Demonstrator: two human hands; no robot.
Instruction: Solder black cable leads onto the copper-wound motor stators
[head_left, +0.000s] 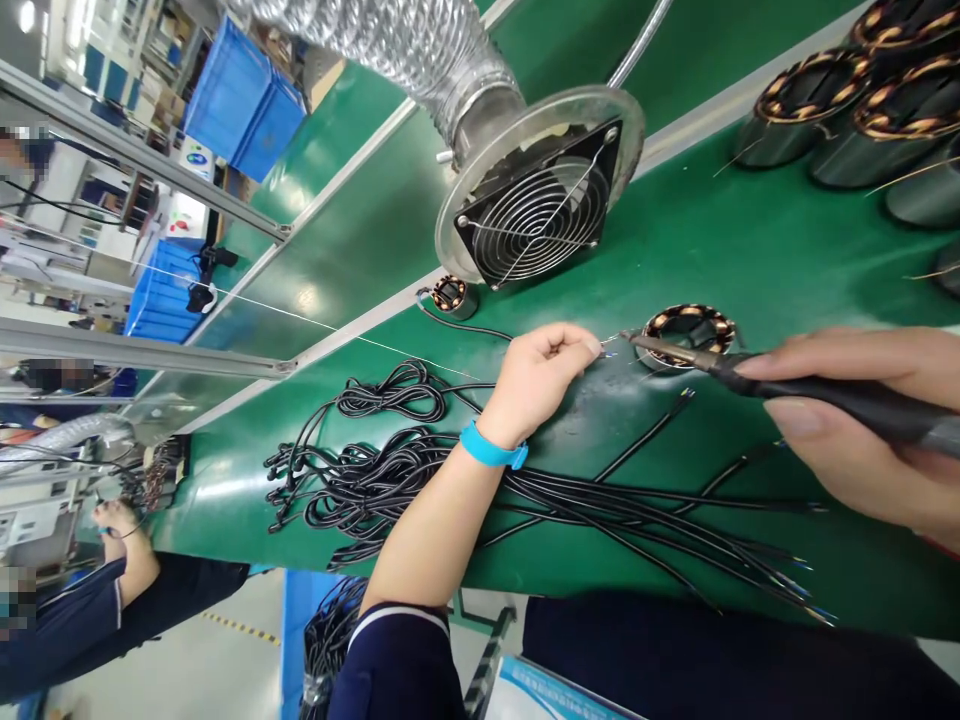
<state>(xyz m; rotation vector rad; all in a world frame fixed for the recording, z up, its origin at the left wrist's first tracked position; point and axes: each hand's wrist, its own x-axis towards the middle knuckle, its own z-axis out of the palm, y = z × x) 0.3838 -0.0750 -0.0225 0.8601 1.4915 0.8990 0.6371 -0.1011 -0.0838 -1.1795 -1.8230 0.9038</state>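
My right hand (847,400) grips a soldering iron (817,392) by its black handle. The iron's tip points left, close to the rim of a stator (690,330) with copper windings. Closed in a pinch, my left hand (540,375) holds the end of a black cable (487,386), whose thin coloured wire ends (609,355) stick out past the fingertips. A thin pale wire (375,345) runs from the upper left to this hand. Whether the iron's tip touches a wire or the stator, I cannot tell. Under my left forearm lie several black cables (390,480).
A round fan hood (540,215) on a silver duct hangs over the green table (750,250). Several larger stators (795,110) stand at upper right; a small stator (452,296) sits below the fan. At far left, a co-worker's hands (116,520) work at the same bench.
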